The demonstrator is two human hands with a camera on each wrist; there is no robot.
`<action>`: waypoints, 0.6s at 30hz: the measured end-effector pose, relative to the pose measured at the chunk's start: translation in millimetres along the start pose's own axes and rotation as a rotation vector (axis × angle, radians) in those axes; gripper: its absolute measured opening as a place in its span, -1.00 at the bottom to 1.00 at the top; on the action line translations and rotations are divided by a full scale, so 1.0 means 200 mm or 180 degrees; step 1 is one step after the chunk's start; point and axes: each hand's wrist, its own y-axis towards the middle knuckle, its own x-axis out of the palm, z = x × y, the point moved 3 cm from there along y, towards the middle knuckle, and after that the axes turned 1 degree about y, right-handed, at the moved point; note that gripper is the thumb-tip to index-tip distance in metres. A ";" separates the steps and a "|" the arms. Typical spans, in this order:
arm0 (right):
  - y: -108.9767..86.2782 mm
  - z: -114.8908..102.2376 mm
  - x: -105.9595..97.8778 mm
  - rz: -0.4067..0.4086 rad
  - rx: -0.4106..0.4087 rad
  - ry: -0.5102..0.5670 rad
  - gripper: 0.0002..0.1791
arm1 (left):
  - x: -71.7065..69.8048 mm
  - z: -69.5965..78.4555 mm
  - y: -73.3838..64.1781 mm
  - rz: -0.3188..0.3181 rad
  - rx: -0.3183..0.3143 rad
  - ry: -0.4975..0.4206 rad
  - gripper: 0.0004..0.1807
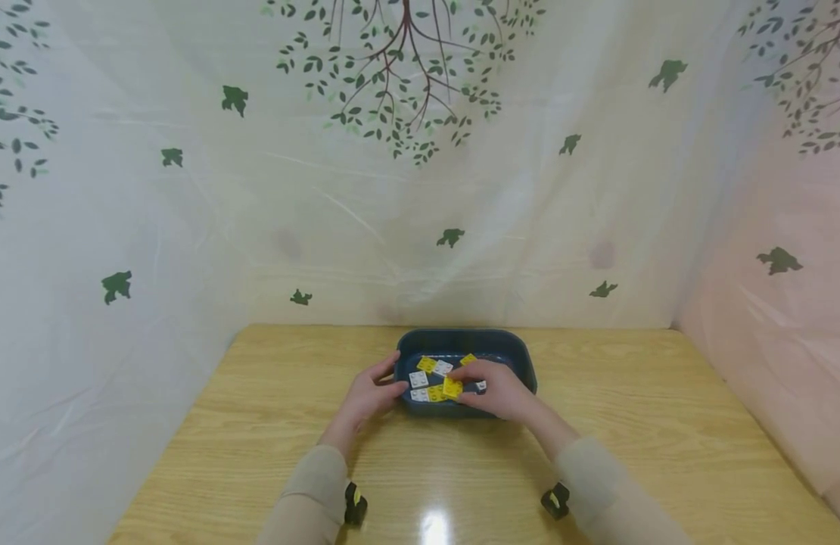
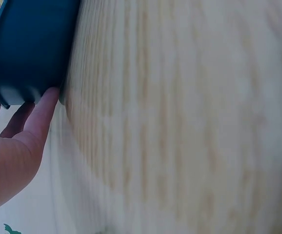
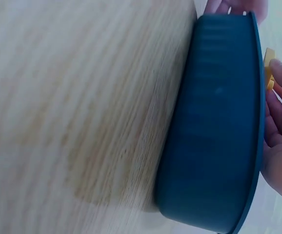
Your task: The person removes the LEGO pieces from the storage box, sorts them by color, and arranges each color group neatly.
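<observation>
A dark blue tub (image 1: 427,409) stands near the back edge of the table. My left hand (image 1: 367,395) holds the tub's left end, thumb at the rim and fingers against the outer wall (image 2: 38,58). Over the tub's inside, my right hand (image 1: 502,392) pinches a yellow toy brick (image 1: 452,388) between thumb and fingers. In the right wrist view this yellow brick (image 3: 269,63) shows just past the rim. Several white bricks (image 1: 418,379) and yellow bricks (image 1: 427,364) lie on the tub's floor, some partly hidden by my right hand.
The wooden table (image 1: 311,363) reaches out on both sides of the tub. Behind it hangs a pale cloth (image 1: 365,250) with leaf and bird prints, and more cloth closes off both sides. Light glares off the table's front.
</observation>
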 end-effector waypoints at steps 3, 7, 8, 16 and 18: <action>-0.03 -0.02 0.01 -0.0035 -0.0073 0.0023 -0.60 | 0.01 0.00 -0.01 0.0026 0.0000 0.0036 -0.29; -0.08 -0.09 0.03 -0.0054 -0.0241 -0.0010 -0.61 | 0.01 0.01 -0.04 0.0030 0.0009 0.0021 -0.30; -0.09 -0.11 0.04 -0.0051 -0.0291 -0.0014 -0.61 | 0.02 0.02 -0.04 0.0035 -0.0002 0.0001 -0.30; -0.14 -0.23 0.13 -0.0115 -0.0464 -0.0127 -0.59 | 0.02 0.02 -0.09 0.0016 -0.0005 0.0117 -0.28; -0.16 -0.24 0.16 -0.0162 -0.0445 -0.0107 -0.58 | 0.02 0.02 -0.10 0.0013 -0.0047 0.0147 -0.28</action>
